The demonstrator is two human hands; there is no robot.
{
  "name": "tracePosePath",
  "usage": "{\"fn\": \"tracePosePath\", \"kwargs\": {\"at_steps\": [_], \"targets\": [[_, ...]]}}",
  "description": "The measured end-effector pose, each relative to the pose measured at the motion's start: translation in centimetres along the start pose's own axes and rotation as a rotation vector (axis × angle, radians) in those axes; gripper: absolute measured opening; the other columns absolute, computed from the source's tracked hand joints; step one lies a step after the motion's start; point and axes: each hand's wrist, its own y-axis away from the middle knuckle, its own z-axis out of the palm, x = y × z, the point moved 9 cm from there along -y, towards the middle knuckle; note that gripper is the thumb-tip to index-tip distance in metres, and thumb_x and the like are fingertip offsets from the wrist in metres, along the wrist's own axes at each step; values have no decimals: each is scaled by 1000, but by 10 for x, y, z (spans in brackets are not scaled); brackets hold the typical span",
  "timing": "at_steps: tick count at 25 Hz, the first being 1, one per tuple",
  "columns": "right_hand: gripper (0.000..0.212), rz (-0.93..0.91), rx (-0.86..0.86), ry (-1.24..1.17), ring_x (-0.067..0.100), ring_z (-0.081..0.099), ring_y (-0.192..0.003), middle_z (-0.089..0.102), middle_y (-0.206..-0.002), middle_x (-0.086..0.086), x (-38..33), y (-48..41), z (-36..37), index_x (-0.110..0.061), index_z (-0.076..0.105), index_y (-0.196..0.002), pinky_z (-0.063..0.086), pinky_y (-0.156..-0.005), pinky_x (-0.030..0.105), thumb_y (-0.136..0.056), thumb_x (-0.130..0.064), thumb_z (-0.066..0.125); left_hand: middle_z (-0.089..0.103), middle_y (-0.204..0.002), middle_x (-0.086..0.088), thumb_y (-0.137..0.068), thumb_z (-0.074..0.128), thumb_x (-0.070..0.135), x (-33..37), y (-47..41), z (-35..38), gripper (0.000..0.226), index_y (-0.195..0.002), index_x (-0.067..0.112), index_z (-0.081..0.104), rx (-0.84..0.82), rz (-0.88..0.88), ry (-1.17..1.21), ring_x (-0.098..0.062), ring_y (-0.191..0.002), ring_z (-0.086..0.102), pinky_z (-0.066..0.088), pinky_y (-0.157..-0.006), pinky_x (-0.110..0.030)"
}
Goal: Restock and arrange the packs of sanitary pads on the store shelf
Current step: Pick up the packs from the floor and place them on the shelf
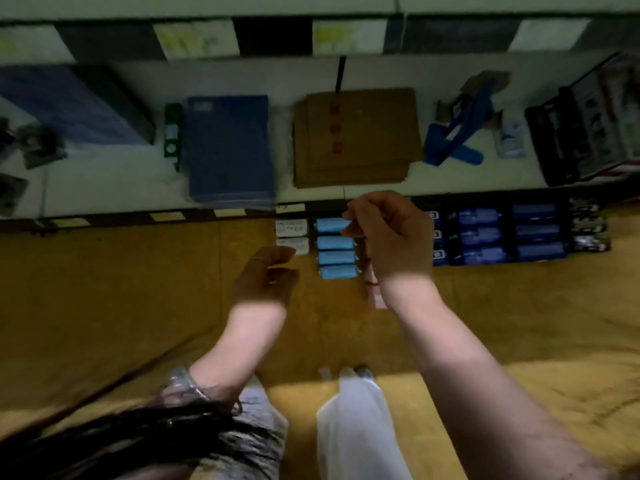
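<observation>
Head view: white packs (292, 228) end the row. Left hand (266, 271) hangs loose and empty beside them. Light-blue packs (336, 249) sit in a column. Right hand (391, 233) is at the top one's end, probably squaring it; grip unclear. Dark-blue packs (481, 237) fill the right.

Red marks on the cardboard box (356, 136) are too blurred to read.
</observation>
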Motion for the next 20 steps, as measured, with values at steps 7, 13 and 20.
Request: {"fn": "tracePosePath", "kwargs": {"at_steps": [7, 13, 20], "targets": [[14, -166, 17, -32, 3, 61, -64, 63, -72, -1, -148, 48, -73, -9, 64, -82, 48, -61, 14, -91, -5, 53, 61, -78, 2, -86, 57, -2, 123, 102, -37, 24, -93, 21, 56, 34, 133, 242, -3, -69, 58, 46, -66, -10], [20, -342, 15, -63, 14, 63, -64, 64, -70, -3, -262, 78, -120, -18, 63, -76, 52, -67, 29, -91, -7, 55, 62, -96, 5, -87, 55, 1, 222, 180, -69, 28, -96, 28, 57, 43, 352, 262, -6, -86, 61, 51, -77, -15], [22, -552, -89, -136, 12, 61, -61, 62, -70, 1, -361, 118, -159, -16, 62, -74, 53, -63, 28, -91, -3, 55, 63, -97, -1, -88, 54, 0, 325, 253, -78, 25, -98, 23, 59, 76, 589, 370, -15, -93, 62, 52, -85, -25]]}}
